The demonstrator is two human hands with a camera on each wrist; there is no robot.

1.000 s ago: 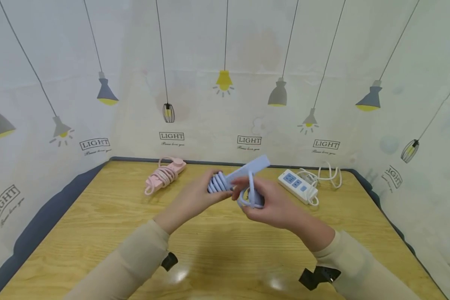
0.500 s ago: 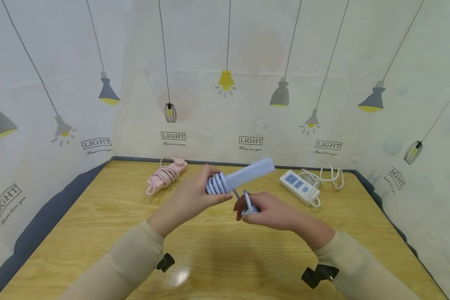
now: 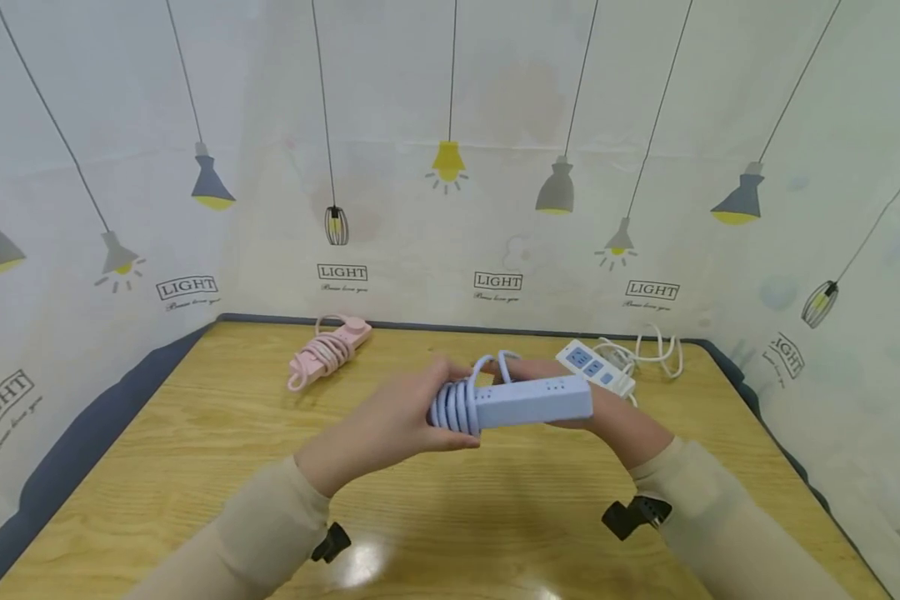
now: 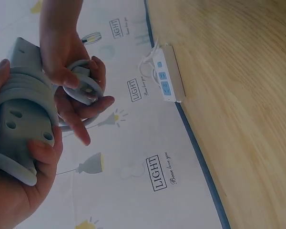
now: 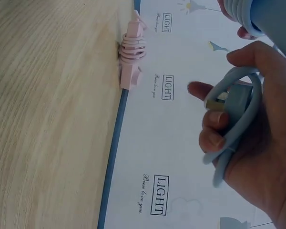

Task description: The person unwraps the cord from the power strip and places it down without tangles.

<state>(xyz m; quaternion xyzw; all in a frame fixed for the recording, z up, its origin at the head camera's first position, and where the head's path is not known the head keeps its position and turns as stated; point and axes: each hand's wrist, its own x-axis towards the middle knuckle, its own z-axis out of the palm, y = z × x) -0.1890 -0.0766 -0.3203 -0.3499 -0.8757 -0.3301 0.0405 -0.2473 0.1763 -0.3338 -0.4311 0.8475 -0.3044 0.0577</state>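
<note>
A light blue power strip is held up over the table, its body lying nearly level in the head view. My left hand grips its left end, where several turns of blue cord wrap round the body. Behind the strip is my right hand, largely hidden in the head view. In the right wrist view its fingers curl round the blue plug and a loop of cord. The plug's metal prongs stick out between the fingers.
At the back left of the wooden table lies a pink power strip wrapped in its cord. A white power strip with a loose white cord lies at the back right. A lamp-patterned cloth hangs behind the table.
The blue strip has tilted from pointing up and right to nearly level, its socket face now showing. My right hand has carried the plug from the strip's near side to behind it.
</note>
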